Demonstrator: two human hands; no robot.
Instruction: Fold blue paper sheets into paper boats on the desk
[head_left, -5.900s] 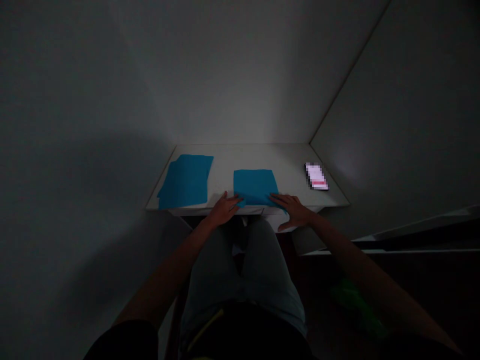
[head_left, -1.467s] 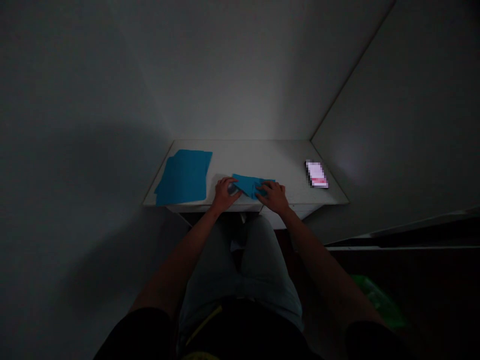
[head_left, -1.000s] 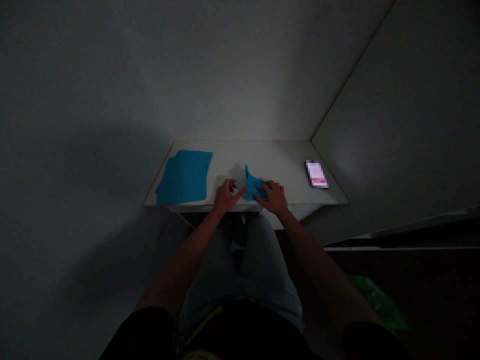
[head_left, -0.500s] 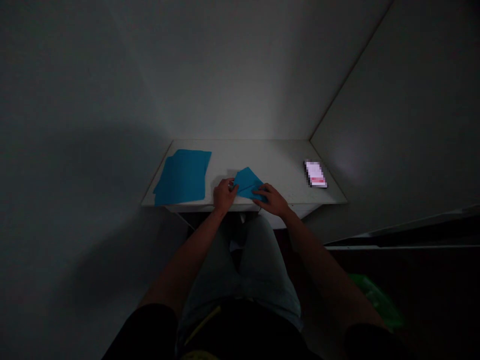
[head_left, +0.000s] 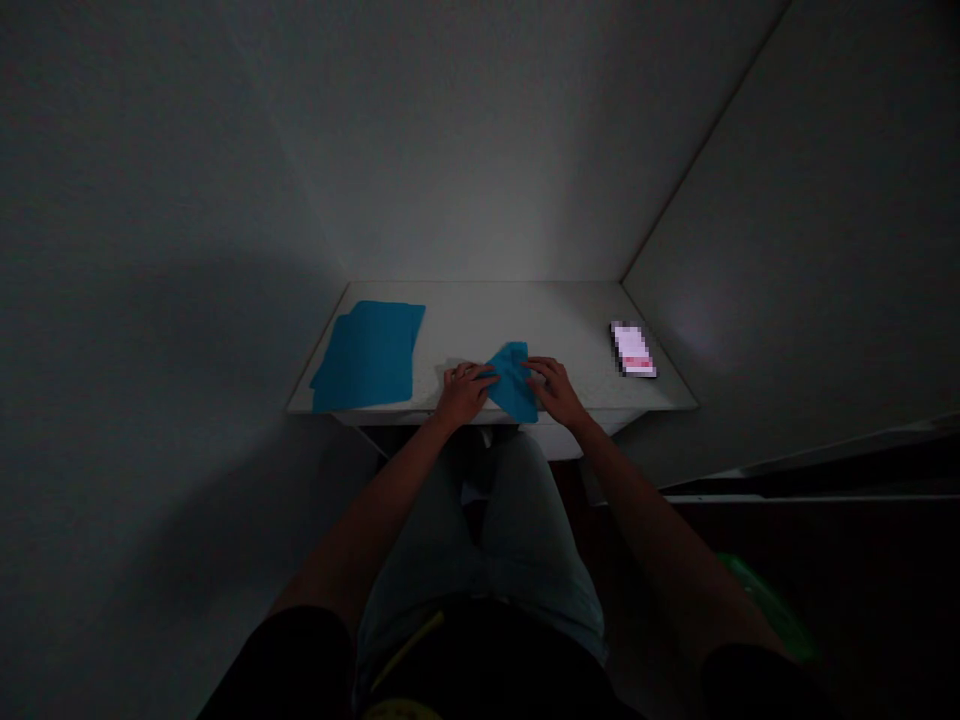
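Observation:
A folded piece of blue paper (head_left: 512, 385) stands near the front edge of the white table, its lower corner reaching over that edge. At its left side, my left hand (head_left: 462, 394) has its fingers closed on the paper's left corner. My right hand (head_left: 556, 390) grips the right edge, with the thumb below and the fingers above. Parts of the paper's edges are hidden by the fingertips. To the left lies a stack of blue paper sheets (head_left: 367, 352), slightly fanned out.
The narrow white table (head_left: 480, 310) meets a wall (head_left: 487, 150) at the back and another on the right. A phone (head_left: 634, 350) with a lit, blurred screen lies at the table's right end. A green object (head_left: 772, 605) is down by the floor at right.
The folded paper has turned, so one corner now points toward me over the table edge. Both hands have shifted slightly to the right and changed their hold on it.

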